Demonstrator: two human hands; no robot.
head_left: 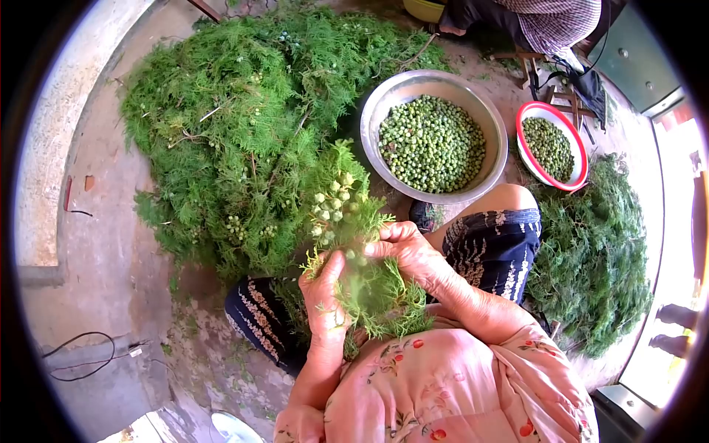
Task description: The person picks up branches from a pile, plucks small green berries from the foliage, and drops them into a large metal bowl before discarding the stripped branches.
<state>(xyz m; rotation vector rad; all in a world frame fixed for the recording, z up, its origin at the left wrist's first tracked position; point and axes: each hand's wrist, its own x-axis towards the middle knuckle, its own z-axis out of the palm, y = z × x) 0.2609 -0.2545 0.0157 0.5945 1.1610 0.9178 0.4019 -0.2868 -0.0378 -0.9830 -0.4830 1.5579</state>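
Observation:
A leafy green sprig (pixel 347 181) with a cluster of pale green round cones rises between my hands, above my lap. My left hand (pixel 323 299) is closed round its lower left side, thumb up. On the right, my right hand (pixel 410 255) pinches at the sprig with thumb and forefinger, just below the cones; whether a cone is between the fingertips is hard to tell. Beyond my hands stands a wide metal basin (pixel 371 151) holding many green cones (pixel 432 144). Loose foliage hangs below my hands onto my lap.
A big heap of green branches (pixel 221 140) covers the floor ahead and left. Right of the basin are a red-rimmed bowl (pixel 583 159) of cones and another branch pile (pixel 591 258). A seated person (pixel 546 22) is at the upper right, near a wooden stool (pixel 569 100). A cable (pixel 81 376) lies lower left.

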